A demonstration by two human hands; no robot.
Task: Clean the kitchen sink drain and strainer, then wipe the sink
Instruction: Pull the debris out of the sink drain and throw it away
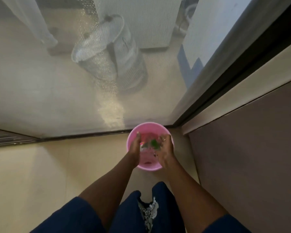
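My left hand and right hand in pink bucket at 12 o'clock, grip too blurred to tell.

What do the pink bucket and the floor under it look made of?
Pink bucket: likely plastic, smooth and evenly coloured, with a thin moulded rim. Floor: seemingly glazed tile or polished stone, plain beige with a soft sheen; which of the two is unclear.

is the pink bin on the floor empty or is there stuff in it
Not empty: green scraps show inside the pink bin, below its rim. How full it is, cannot tell.
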